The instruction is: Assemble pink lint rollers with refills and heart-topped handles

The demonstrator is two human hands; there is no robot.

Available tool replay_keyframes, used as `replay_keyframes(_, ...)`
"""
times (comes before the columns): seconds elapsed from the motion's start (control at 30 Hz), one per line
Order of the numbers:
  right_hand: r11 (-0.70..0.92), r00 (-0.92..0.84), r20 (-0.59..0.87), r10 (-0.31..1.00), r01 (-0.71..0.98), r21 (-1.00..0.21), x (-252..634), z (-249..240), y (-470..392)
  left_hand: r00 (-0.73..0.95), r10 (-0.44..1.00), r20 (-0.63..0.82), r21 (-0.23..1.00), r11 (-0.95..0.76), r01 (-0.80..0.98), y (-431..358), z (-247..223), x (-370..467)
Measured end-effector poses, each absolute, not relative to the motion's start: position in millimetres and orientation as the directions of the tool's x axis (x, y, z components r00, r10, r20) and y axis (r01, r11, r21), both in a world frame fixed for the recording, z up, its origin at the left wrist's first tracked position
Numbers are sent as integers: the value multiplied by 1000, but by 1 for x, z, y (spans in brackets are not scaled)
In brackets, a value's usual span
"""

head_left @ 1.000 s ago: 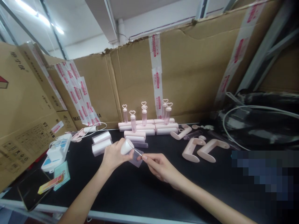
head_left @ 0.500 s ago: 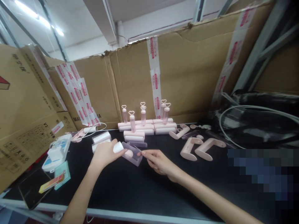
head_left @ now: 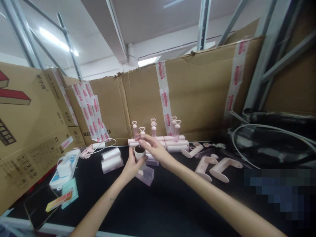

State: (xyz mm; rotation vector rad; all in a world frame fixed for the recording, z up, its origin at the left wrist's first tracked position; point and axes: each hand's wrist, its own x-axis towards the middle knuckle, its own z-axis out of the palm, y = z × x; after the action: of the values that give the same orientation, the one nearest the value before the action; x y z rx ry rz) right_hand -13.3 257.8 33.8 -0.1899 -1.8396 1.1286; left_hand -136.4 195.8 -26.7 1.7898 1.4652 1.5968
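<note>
The left hand (head_left: 132,168) grasps a white roll (head_left: 139,156) above the desk (head_left: 153,210), its opening facing up. Over it, the right hand (head_left: 156,148) bunches its fingers, their contents unclear. A translucent tray (head_left: 149,180) lies just below.

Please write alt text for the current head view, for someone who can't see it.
A person's left hand grips a white roll, open end up, and the right hand is just above it; whether that hand holds anything is unclear. Behind stand heart-topped tubes before a cardboard wall, with pink brackets at right on the black table.
</note>
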Motion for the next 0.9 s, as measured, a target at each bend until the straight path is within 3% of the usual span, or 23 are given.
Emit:
replay_keyframes(0.13, 518, -604, 514, 610, -187, -835, -11, 2, 271, -178, 796, 578, 792, -496, 357, 206, -16, -140)
replay_keyframes(0.23, 459, -739, 379, 557, -107, -882, -6, -22, 278, -278, 777, 565, 825, -522, 218, 214, -10, -139)
replay_keyframes(0.37, 492, -781, 347, 519, -60, -869, -13, -44, 279, -319, 724, 611, 784, -609, 118, 215, -1, -139)
replay_keyframes(0.47, 477, -690, 394, 607, -80, -875, -16, -42, 282, -258, 665, 700, 714, -643, 278, 206, 6, -150)
replay_keyframes(0.53, 481, -574, 449, 685, -107, -870, -7, -30, 290, -127, 707, 696, 673, -580, 459, 198, 8, -160)
replay_keyframes(0.63, 501, -404, 501, 765, -115, -858, 20, -6, 311, 163, 862, 479, 508, -424, 750, 191, 3, -169)
replay_keyframes(0.7, 584, -360, 542, 759, 9, -812, 40, 7, 323, 306, 900, 309, 329, -404, 854, 191, -7, -167)
replay_keyframes(0.83, 728, -472, 569, 674, 292, -620, 66, 14, 330, 458, 872, 171, 68, -474, 878, 191, -31, -157)
replay_keyframes(0.9, 801, -643, 480, 597, 441, -405, 66, 7, 324, 423, 891, 168, 8, -430, 903, 181, -37, -157)
